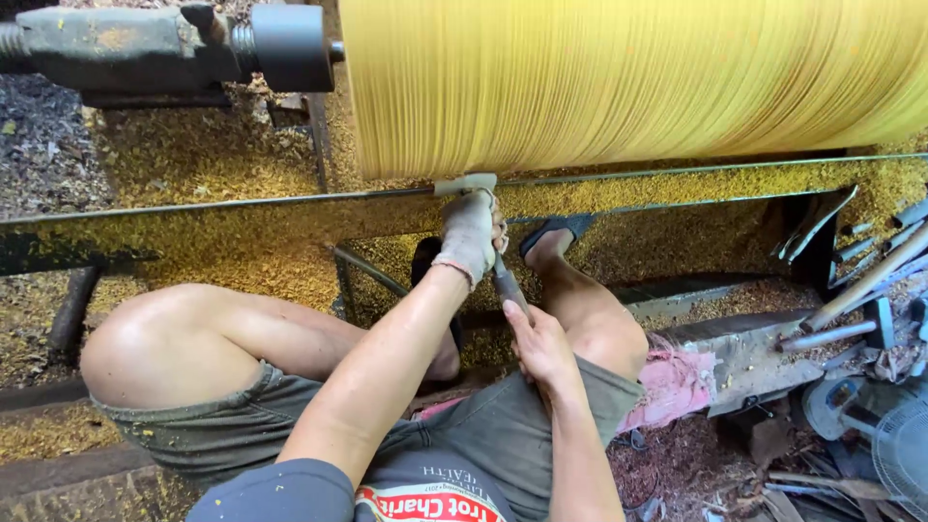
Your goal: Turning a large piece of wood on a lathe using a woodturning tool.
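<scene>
A big yellow wooden cylinder [628,77] lies across a lathe, blurred as if spinning. My left hand [471,232], in a worn grey glove, grips the front of a long metal turning chisel [503,275] and presses it on the metal tool rest bar [242,203] just below the cylinder. My bare right hand [541,348] holds the rear of the same chisel near my knee. I sit with knees bent and both sandalled feet under the bar.
The lathe tailstock [174,43] is at the upper left. Yellow sawdust [213,155] covers the floor and frame. Several spare chisels and metal rods [860,280] lie at the right, a pink cloth [672,382] beside my thigh, and a fan [904,445] at the lower right.
</scene>
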